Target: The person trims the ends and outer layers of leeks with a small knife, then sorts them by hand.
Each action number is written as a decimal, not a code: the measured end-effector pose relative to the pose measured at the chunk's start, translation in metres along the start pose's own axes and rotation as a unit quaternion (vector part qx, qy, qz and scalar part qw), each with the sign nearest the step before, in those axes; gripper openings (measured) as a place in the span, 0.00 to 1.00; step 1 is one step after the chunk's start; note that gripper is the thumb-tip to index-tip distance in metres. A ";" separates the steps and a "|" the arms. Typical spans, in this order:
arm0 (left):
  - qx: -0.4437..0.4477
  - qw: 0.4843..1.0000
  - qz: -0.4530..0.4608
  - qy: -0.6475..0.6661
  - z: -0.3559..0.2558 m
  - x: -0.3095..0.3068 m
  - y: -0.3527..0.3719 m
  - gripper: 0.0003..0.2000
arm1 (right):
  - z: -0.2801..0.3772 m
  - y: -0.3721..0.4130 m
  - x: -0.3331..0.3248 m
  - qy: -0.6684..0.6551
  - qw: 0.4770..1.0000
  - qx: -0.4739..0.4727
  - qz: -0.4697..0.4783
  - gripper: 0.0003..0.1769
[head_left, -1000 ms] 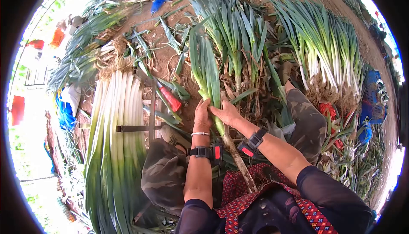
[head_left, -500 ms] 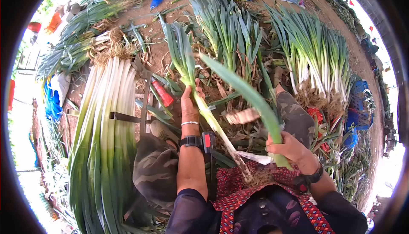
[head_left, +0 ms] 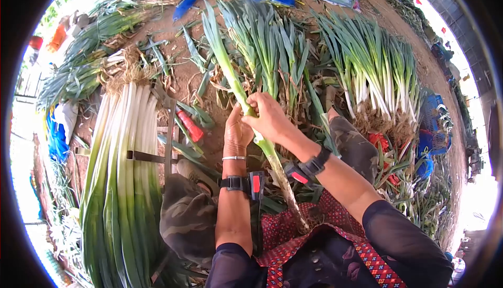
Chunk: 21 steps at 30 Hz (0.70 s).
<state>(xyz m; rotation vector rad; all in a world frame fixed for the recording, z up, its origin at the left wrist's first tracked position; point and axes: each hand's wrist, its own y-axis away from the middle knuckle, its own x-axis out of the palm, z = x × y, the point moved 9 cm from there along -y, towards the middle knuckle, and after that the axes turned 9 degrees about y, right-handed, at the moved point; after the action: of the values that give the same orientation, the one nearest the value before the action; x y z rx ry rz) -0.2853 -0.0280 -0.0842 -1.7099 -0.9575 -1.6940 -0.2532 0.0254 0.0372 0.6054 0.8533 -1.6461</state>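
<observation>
A single leek (head_left: 281, 175) slants across the middle, leaf tips pointing away from me and its rooted end down at the red patterned apron (head_left: 335, 209). My left hand (head_left: 238, 131) is closed around it near where the stalk turns green. Right against it, my right hand (head_left: 270, 117) grips the same stalk, fingers pinched at the leaf base. Just below my fingers a piece of green leaf layer sticks out from the stalk. Part of the stalk is hidden behind both hands.
Left of me, a large bundle of leeks (head_left: 123, 167) lies on a metal frame (head_left: 170, 131). A red-handled tool (head_left: 189, 126) rests beside it. Ahead are unpeeled leeks (head_left: 267, 47), with a row of white-stemmed leeks (head_left: 374, 73) and a blue crate (head_left: 436, 125) to the right.
My right hand has moved up and left from beside the apron to the leek at my left hand. The long leaf it held is out of that hand.
</observation>
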 end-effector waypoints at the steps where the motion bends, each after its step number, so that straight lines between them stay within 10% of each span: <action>1: -0.006 1.000 -0.007 -0.007 0.000 -0.003 0.000 0.14 | -0.008 -0.005 0.005 -0.008 0.999 0.029 0.035 0.21; 14: -0.005 0.991 -0.080 -0.111 0.003 -0.069 -0.010 0.17 | -0.064 0.004 0.056 -0.039 0.965 0.103 0.237 0.14; 21: 0.013 0.978 -0.149 -0.143 -0.008 -0.076 -0.002 0.14 | 0.009 0.034 -0.058 -0.265 0.956 0.054 0.115 0.09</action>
<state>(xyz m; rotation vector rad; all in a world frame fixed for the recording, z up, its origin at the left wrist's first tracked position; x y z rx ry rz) -0.2888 -0.0416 -0.1596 -1.9035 -1.4236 -1.6293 -0.2064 0.0493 0.0799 0.2948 0.2898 -1.5409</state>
